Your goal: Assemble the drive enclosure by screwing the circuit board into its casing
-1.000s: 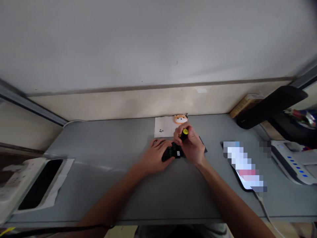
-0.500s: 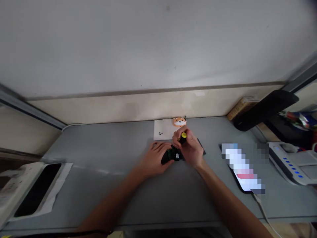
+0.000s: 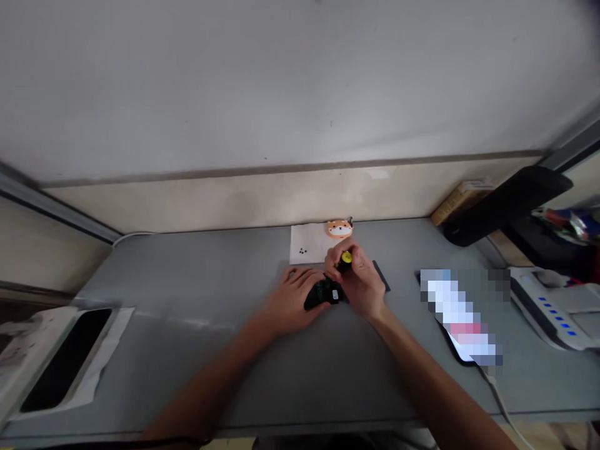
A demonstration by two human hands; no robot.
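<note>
A black plastic device [image 3: 323,294] with green circuit board showing sits near the middle of a grey table [image 3: 187,281], toward its front edge. A small white label [image 3: 334,294] on it is too small to read. The left hand [image 3: 293,300] lies over the device from the left, fingers slightly apart and curved down onto it. The right hand [image 3: 356,281] is raised just above, fingers curled together and clamped on a screwdriver with a yellow end cap [image 3: 345,261]. Behind them, near the back edge, lie a white paper [image 3: 302,244] holding tiny black screws [image 3: 302,250] and an orange dog-face figure [image 3: 340,229]. To the right, a phone [image 3: 462,319] has a pixelated, unreadable screen.
</note>
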